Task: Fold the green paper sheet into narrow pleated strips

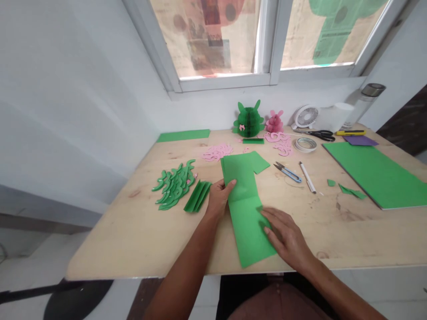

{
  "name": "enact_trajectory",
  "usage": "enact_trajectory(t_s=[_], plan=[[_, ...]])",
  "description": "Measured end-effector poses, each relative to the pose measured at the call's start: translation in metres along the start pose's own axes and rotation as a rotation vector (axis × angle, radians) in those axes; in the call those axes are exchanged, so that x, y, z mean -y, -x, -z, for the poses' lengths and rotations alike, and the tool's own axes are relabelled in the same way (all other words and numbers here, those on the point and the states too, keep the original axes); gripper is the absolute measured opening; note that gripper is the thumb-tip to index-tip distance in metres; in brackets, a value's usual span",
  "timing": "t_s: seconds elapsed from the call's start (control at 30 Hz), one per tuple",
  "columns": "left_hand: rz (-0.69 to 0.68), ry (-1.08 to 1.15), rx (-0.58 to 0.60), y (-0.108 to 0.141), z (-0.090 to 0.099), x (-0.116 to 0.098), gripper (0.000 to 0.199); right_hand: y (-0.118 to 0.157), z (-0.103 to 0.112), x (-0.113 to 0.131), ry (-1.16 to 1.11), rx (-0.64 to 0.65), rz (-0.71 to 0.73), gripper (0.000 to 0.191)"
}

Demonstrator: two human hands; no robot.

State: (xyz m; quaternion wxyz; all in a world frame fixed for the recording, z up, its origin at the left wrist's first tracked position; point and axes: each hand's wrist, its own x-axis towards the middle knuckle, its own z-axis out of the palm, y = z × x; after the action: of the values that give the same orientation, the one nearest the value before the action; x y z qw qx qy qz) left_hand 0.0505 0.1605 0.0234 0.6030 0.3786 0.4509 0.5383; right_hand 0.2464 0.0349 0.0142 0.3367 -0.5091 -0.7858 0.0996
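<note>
A long strip of green paper lies before me with a crease across its middle. My left hand grips its left edge, thumb on top and fingers underneath. Along the right edge, my right hand rests with its fingers stretched out, touching the paper. Another green paper piece pokes out from the strip's upper right side. Just left of my left hand stands a pleated green paper, and beyond it is a heap of curved green cut-outs.
Pink cut-outs lie further back, near a green honeycomb paper figure and a smaller pink one. To the right are blue thread snips, a white pen, tape, black scissors, a yellow cutter and green sheets.
</note>
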Motion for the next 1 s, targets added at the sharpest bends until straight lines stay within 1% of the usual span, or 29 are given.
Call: enact_trajectory(t_s=[0.07,0.17,0.3,0.43,0.57,0.8,1.0], plan=[[-0.001,0.005,-0.003,0.000,0.000,-0.001,0.039,-0.007,-0.003,0.000,-0.067,-0.021,-0.067,0.044],[-0.004,0.015,0.000,0.001,-0.002,-0.002,0.039,-0.026,-0.010,0.002,-0.179,-0.055,-0.128,0.051],[-0.018,0.029,0.017,0.003,-0.003,-0.004,0.039,-0.053,-0.028,0.003,-0.337,-0.080,-0.178,0.063],[-0.049,0.042,0.034,0.003,-0.002,-0.005,0.038,-0.068,-0.045,0.004,-0.493,-0.076,-0.215,0.074],[-0.070,0.059,0.057,0.003,-0.002,-0.005,0.037,-0.073,-0.053,0.007,-0.565,-0.099,-0.274,0.075],[-0.076,0.086,0.116,0.009,-0.006,-0.010,0.042,-0.075,-0.055,0.014,-0.682,-0.098,-0.377,0.076],[-0.058,0.081,0.148,0.009,-0.006,-0.010,0.043,-0.075,-0.055,0.007,-0.692,-0.127,-0.420,0.078]])
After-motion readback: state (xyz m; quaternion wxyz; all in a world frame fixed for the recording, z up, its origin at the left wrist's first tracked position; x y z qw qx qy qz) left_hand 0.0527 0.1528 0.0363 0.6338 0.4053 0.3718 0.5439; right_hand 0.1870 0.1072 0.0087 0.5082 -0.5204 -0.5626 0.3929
